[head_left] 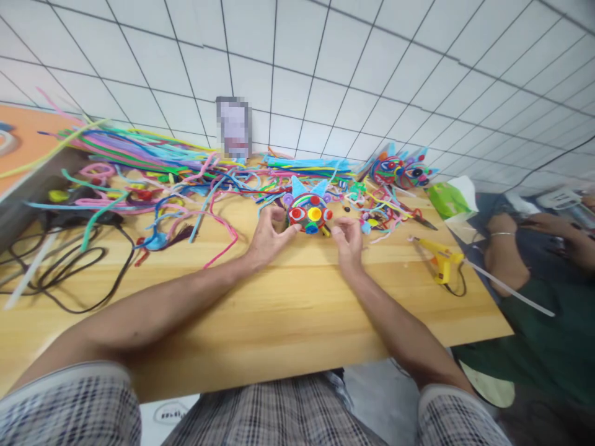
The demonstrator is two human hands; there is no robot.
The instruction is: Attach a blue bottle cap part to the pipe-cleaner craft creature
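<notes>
A colourful pipe-cleaner animal head (pixel 307 214) stands upright on the wooden table (pixel 297 310), with two pointed light-blue ears, round red, yellow and blue pieces on its front, and purple rounds at its sides. My left hand (pixel 272 235) grips its left edge, the thumb along the lower front and the fingers partly hidden behind. My right hand (pixel 348 240) is closed, fingers curled, just off the right side of the head. What those fingers hold, if anything, is too blurred to make out.
Bundled pipe cleaners (pixel 153 152) line the tiled wall, with loose tangles in front. A phone (pixel 235 127) leans there. Two similar heads (pixel 402 167) stand back right, near scissors (pixel 421 218) and a yellow glue gun (pixel 441 257). Black cable (pixel 88 303) coils left. Another person's arm (pixel 506 257) is at right.
</notes>
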